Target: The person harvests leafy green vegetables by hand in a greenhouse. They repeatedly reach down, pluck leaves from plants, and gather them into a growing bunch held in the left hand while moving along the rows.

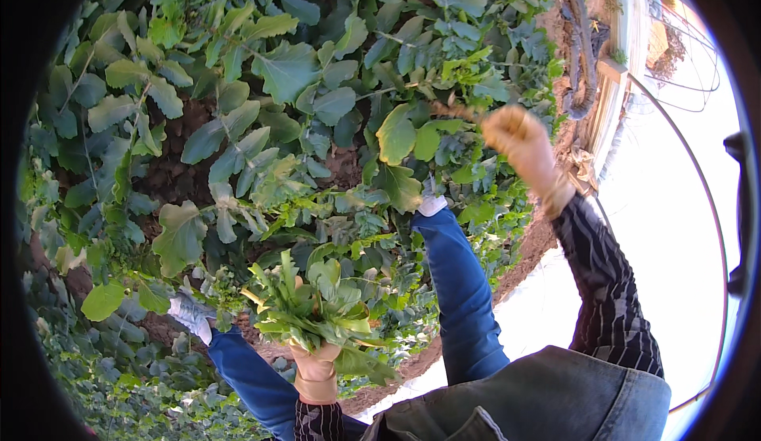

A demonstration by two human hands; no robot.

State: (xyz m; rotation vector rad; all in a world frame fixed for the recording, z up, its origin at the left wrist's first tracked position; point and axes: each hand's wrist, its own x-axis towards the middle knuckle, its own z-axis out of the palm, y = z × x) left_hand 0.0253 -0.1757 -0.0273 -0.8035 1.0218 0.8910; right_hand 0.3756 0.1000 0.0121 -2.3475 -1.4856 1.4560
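My left hand (315,363), in a tan glove, is closed around a bunch of leafy greens (317,306) low in front of my body. Its cut-looking pale stems and broad leaves fan out above the fingers. Raised at the right over the edge of the plants, my right hand (519,139) wears the same kind of glove and is blurred by motion. Its fingers look curled together. A brownish streak (456,110) trails from the fingertips, too smeared to name. Close to it hangs a large yellowing leaf (395,135) among the growing greens (285,72).
Dense leafy plants surround my legs (464,290) and white shoes (190,316). Brown soil (519,262) borders the bed. On the right are a dark hose (583,52), a pale ledge (622,68), a bright white surface (674,227) and a thin curved pole (708,191).
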